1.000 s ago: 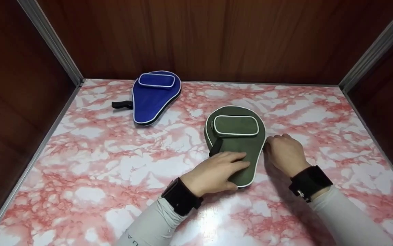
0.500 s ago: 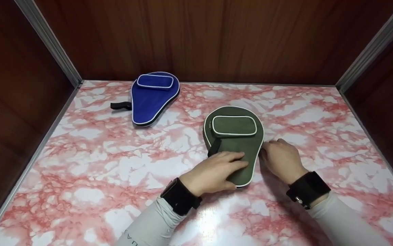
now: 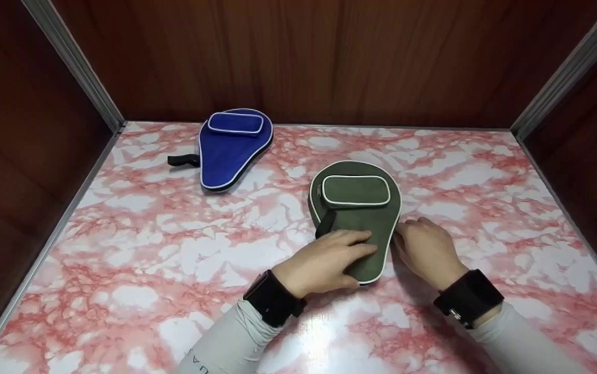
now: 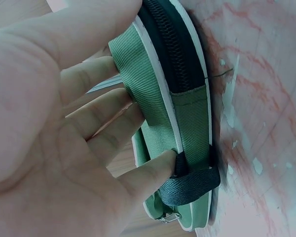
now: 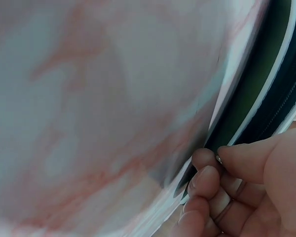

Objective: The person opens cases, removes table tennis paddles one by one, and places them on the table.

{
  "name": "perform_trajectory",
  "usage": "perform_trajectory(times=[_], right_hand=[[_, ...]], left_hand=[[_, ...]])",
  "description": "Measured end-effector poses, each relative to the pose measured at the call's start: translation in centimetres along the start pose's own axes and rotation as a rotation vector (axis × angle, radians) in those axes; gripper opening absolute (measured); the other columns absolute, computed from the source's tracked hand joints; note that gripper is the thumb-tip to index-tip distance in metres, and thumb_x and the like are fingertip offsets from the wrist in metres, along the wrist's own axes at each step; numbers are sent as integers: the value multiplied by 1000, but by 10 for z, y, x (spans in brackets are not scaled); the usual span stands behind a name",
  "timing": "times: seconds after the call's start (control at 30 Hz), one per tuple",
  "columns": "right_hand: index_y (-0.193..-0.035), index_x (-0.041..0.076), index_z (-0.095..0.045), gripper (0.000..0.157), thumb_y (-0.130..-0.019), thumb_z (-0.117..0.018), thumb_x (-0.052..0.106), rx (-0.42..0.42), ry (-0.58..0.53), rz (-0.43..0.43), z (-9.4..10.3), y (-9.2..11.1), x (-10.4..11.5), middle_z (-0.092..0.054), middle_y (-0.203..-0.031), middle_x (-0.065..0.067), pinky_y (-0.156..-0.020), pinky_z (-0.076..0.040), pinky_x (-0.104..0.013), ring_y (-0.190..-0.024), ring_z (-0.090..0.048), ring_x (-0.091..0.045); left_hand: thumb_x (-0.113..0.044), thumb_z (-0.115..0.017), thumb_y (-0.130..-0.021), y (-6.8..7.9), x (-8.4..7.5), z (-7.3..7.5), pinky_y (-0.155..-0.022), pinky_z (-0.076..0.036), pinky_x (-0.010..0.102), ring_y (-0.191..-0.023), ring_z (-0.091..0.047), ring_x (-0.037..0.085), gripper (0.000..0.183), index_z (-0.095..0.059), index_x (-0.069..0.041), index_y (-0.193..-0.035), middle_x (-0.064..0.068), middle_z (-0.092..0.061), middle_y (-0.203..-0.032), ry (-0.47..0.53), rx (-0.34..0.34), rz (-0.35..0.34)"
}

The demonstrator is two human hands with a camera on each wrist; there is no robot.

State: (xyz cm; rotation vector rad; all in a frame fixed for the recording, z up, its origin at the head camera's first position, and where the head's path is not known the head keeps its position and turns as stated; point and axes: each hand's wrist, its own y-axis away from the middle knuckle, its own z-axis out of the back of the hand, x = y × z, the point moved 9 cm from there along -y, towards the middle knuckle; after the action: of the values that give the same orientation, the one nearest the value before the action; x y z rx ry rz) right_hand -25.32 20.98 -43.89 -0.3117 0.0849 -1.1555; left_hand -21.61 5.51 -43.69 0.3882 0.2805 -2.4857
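Two black bands (image 3: 274, 298) circle my wrists. My left hand (image 3: 324, 262) rests, fingers extended, on the narrow end of the green table-tennis bat case (image 3: 363, 219), flat on the marbled counter (image 3: 199, 249); my right hand (image 3: 427, 252) pinches its zipper pull (image 5: 218, 159) at the right side. Farther back, leftward, lies a blue bat case (image 3: 232, 154).

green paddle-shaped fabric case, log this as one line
left hand: rests on green case | right hand: pinches small metallic tab at case edge | blue paddle-shaped fabric case: back left
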Motion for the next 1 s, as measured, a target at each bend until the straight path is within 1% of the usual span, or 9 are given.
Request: perform_trajectory(times=[0.2,0.33,0.57,0.87,1.0], right_hand=[[-86,7,-71,13,-98,-75,4,1,-11,-3,0,2,3,-70,-81,-15,-68,-56,-59,-78,-66,-41],[-86,8,-71,14,-99,-74,6,8,-20,-8,-1,4,4,-71,-81,-15,-69,-57,-59,-79,-67,-41],[-85,8,-71,15,-100,-73,7,-3,-12,8,0,7,9,-71,-80,-14,-68,-57,-58,-80,-68,-40],[-91,8,-74,9,-99,-75,6,2,-24,4,-1,9,10,-70,-80,-13,-65,-56,-57,-78,-66,-39],[-90,8,-73,9,-98,-76,5,-7,-28,6,-1,10,11,-70,-80,-13,-65,-56,-58,-79,-67,-40]], left_hand=[[-28,-89,-94,0,0,0,-130,-27,32,-156,-44,26,73,-60,-11,-159,11,-47,-170,7,3,-3],[-28,-89,-94,0,-1,1,-130,-28,32,-155,-45,26,72,-60,-11,-158,12,-48,-169,6,-2,-9],[-27,-89,-94,0,0,1,-129,-29,32,-155,-46,26,72,-61,-10,-158,13,-48,-169,19,-2,-9],[-28,-90,-94,-1,0,0,-129,-29,32,-155,-46,26,72,-61,-10,-158,12,-48,-169,18,7,-2],[-28,-90,-93,-1,0,0,-129,-29,32,-155,-46,25,73,-61,-11,-158,12,-48,-169,12,4,-3]])
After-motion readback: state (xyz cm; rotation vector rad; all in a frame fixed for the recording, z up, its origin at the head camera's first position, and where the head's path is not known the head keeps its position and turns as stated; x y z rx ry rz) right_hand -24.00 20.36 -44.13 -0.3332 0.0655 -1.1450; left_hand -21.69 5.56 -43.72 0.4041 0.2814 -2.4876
